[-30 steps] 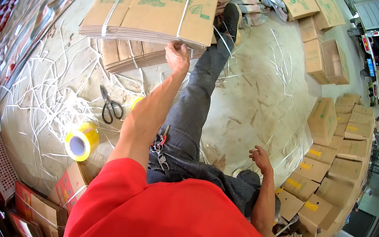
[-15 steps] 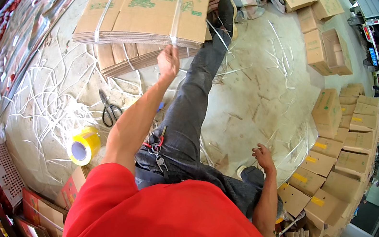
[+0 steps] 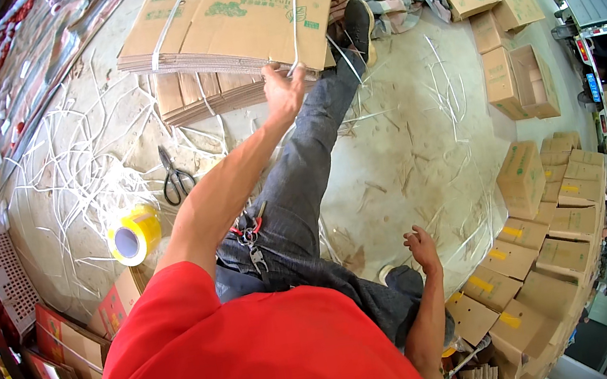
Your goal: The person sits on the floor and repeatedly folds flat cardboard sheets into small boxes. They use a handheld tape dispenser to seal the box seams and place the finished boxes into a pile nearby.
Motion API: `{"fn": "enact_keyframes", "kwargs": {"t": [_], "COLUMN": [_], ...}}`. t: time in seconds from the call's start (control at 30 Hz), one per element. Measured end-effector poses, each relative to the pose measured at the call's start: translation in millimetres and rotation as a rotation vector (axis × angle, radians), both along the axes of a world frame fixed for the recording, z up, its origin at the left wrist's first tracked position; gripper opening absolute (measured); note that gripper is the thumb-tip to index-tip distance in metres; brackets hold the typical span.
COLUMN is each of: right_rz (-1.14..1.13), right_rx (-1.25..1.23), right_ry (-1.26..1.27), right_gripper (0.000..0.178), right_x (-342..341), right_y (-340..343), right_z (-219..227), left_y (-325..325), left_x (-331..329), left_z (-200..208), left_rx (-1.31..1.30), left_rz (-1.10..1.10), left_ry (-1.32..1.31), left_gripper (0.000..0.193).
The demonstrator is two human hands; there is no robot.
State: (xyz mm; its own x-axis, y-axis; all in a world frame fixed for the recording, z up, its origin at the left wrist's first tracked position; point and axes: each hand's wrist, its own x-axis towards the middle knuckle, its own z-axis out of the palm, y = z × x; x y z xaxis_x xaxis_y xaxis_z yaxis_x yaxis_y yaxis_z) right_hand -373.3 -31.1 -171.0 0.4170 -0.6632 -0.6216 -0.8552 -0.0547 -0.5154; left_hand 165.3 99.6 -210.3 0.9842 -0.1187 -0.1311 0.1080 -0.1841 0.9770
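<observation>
The left hand [image 3: 285, 93] is held spread at the cropped carton bundle [image 3: 238, 24], edge contact unclear, right hand [image 3: 423, 249] half-curled above open floor [image 3: 395, 177].

Red T-shirt [image 3: 256, 351], grey trousers [image 3: 295, 159], black shoe [image 3: 357, 27]

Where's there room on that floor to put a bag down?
Between the outstretched leg, right hand and open carton lies the roomiest floor, with just scraps and loose straps. Left of the leg it's crowded: tangled strapping, scissors, yellow roll.
</observation>
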Motion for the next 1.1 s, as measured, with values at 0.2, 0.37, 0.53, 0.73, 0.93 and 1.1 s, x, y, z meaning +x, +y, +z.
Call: {"fn": "enact_keyframes", "kwargs": {"t": [0.2, 0.37, 0.53, 0.73, 0.93, 1.1], "right_rz": [-0.016, 0.061, 0.021, 0.017, 0.164, 0.104], "right_rx": [0.007, -0.037, -0.009, -0.018, -0.637, -0.752], "right_ry": [-0.003, -0.006, -0.015, -0.045, -0.365, -1.089], "right_gripper": [0.060, 0.061, 0.060, 0.060, 0.060, 0.047], "right_x": [-2, -1, 2, -9, 92, 208], "right_y": [-3, -1, 2, -3, 24, 23], "right_z": [-2, 2, 2, -4, 51, 123], "left_y": [-22, 12, -5, -31, -45, -13], "left_x": [6, 10, 30, 19, -95, -226], "left_z": [5, 62, 173, 226, 291, 297], "left_rx": [-0.106, -0.049, -0.238, -0.093, -0.473, -0.658], "left_rz": [0.062, -0.228, -0.441, -0.394, -1.161, -1.509], "left_ry": [0.033, -0.361, -0.595, -1.113, -1.315, -1.053], "left_gripper": [0.032, 0.031, 0.028, 0.015, 0.018, 0.023]}}
